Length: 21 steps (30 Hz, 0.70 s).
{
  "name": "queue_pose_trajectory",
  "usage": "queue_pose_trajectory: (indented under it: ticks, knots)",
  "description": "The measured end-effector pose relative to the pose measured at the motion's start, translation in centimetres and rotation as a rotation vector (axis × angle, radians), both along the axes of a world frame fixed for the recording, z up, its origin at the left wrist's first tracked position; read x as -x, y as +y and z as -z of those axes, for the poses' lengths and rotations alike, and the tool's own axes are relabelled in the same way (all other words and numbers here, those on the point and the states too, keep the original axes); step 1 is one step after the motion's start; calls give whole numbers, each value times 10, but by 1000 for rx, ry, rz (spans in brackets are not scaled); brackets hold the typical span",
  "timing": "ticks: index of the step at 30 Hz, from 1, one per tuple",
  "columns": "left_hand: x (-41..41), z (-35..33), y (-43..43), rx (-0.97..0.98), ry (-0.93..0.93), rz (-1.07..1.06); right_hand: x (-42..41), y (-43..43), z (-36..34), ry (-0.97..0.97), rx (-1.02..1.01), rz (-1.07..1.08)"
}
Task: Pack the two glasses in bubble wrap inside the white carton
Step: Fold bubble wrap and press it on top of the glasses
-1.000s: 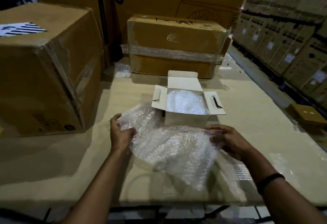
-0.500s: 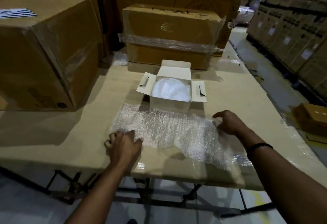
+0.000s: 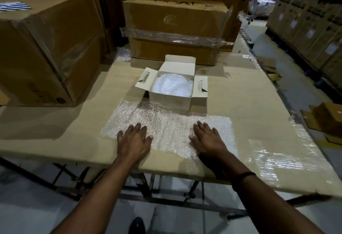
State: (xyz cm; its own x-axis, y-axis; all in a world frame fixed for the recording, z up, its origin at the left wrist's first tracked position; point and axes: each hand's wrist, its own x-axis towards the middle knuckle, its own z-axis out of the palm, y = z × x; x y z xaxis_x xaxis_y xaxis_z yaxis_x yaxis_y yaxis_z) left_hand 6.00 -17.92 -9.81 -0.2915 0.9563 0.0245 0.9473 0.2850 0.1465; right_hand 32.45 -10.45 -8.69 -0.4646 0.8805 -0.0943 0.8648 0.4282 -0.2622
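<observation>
A clear bubble-wrap sheet [image 3: 166, 126] lies spread flat on the cardboard-covered worktop [image 3: 249, 104], just in front of the open white cardboard carton [image 3: 170, 100]. The left hand [image 3: 134, 139] and right hand [image 3: 207, 139] press on it palms down with fingers straight, so neither grip closes on anything. The sheet looks light, limp and a little slick, and is probably best pinched at an edge or corner. Count: one flat sheet, one carton, and one crumpled white bubble-wrap bundle [image 3: 172, 85] inside it. The bundle may hide a glass, though I cannot tell. No bare glass shows.
</observation>
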Motion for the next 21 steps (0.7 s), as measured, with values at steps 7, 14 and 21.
queue_pose_trajectory:
  ticks: [7,14,21]
  knots:
    - [10,-7,6,-190,-85,-36,-40,12,-25,-76,6,669]
    - [48,2,13,2,2,174,-37,30,-26,-24,162,773]
    - [97,-5,14,-94,-29,127,-22,36,-49,81,127,728]
